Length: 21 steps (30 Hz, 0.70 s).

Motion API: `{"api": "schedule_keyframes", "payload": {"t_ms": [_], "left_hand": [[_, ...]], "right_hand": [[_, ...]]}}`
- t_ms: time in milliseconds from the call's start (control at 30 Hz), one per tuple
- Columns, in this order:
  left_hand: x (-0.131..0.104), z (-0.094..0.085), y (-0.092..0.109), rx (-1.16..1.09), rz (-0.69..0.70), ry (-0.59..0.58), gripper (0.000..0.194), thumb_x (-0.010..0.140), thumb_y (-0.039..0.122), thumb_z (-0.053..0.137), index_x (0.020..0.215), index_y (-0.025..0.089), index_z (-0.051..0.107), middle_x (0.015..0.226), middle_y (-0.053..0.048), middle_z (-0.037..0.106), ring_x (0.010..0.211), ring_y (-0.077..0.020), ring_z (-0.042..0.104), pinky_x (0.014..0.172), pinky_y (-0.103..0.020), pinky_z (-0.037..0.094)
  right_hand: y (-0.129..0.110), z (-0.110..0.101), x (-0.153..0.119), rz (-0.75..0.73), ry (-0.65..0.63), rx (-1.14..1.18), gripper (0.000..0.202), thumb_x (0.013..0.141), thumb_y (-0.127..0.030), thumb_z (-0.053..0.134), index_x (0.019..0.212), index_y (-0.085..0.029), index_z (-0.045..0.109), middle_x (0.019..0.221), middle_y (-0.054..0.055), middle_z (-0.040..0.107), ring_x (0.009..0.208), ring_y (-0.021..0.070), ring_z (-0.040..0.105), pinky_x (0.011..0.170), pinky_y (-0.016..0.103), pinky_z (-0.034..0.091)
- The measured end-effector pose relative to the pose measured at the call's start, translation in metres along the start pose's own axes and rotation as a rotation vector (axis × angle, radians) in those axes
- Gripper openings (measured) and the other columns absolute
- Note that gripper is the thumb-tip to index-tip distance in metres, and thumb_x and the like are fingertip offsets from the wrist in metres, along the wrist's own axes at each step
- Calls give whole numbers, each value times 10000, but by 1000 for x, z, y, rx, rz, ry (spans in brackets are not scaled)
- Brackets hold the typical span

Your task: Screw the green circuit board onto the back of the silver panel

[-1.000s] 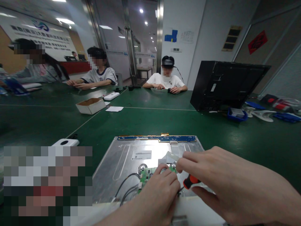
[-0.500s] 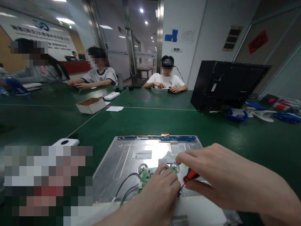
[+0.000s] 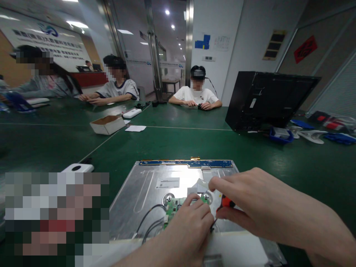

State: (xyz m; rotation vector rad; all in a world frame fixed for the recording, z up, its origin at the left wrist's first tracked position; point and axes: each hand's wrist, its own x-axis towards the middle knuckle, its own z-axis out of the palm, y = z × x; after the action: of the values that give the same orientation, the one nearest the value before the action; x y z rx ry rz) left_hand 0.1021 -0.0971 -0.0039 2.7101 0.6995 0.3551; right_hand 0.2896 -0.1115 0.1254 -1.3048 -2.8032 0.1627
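A silvery metal panel (image 3: 144,193) lies on the green table, with a blue circuit strip (image 3: 180,163) along its far edge. On it sits a green circuit board (image 3: 172,206) with dark cables (image 3: 148,217) at its left. My left hand (image 3: 191,222) rests over the board, fingers bent and close together; whatever may be under them is hidden. A red and black screwdriver (image 3: 226,202) is in my right hand (image 3: 244,200), its thin shaft pointing down beside my left fingers. The screwdriver's tip is hard to make out.
A black monitor housing (image 3: 267,100) stands at the back right, near a blue tray (image 3: 280,135). An open white box (image 3: 108,125) and white device (image 3: 79,168) are on the left. Several people sit around the table (image 3: 172,142).
The screwdriver has turned slightly within my right hand, and the fingers there have shifted a little. My left hand looks unchanged.
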Motion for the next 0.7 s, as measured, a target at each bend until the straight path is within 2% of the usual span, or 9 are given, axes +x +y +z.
{"api": "schedule_keyframes", "payload": {"t_ms": [300, 533, 700], "left_hand": [[1, -3, -1, 1, 14, 1, 216, 806, 243, 593, 1018, 212, 563, 1014, -62, 645, 979, -259, 583, 1016, -447, 314], [0, -1, -1, 4, 10, 0, 215, 800, 230, 594, 1012, 215, 563, 999, -63, 646, 978, -258, 583, 1002, -440, 325], [0, 0, -1, 14, 11, 22, 220, 802, 231, 594, 1019, 217, 564, 1006, -58, 649, 984, -255, 582, 1006, -436, 329]], "right_hand": [[0, 2, -7, -64, -8, 9, 240, 795, -94, 596, 933, -252, 479, 837, -39, 603, 624, 166, 537, 487, 269, 243], [0, 1, -2, 4, -2, -5, 170, 860, -224, 607, 953, -261, 470, 771, -43, 622, 614, 185, 569, 484, 278, 205], [-2, -2, -5, -23, 0, 64, 185, 841, -208, 605, 960, -259, 472, 835, -35, 618, 653, 173, 559, 509, 275, 243]]}}
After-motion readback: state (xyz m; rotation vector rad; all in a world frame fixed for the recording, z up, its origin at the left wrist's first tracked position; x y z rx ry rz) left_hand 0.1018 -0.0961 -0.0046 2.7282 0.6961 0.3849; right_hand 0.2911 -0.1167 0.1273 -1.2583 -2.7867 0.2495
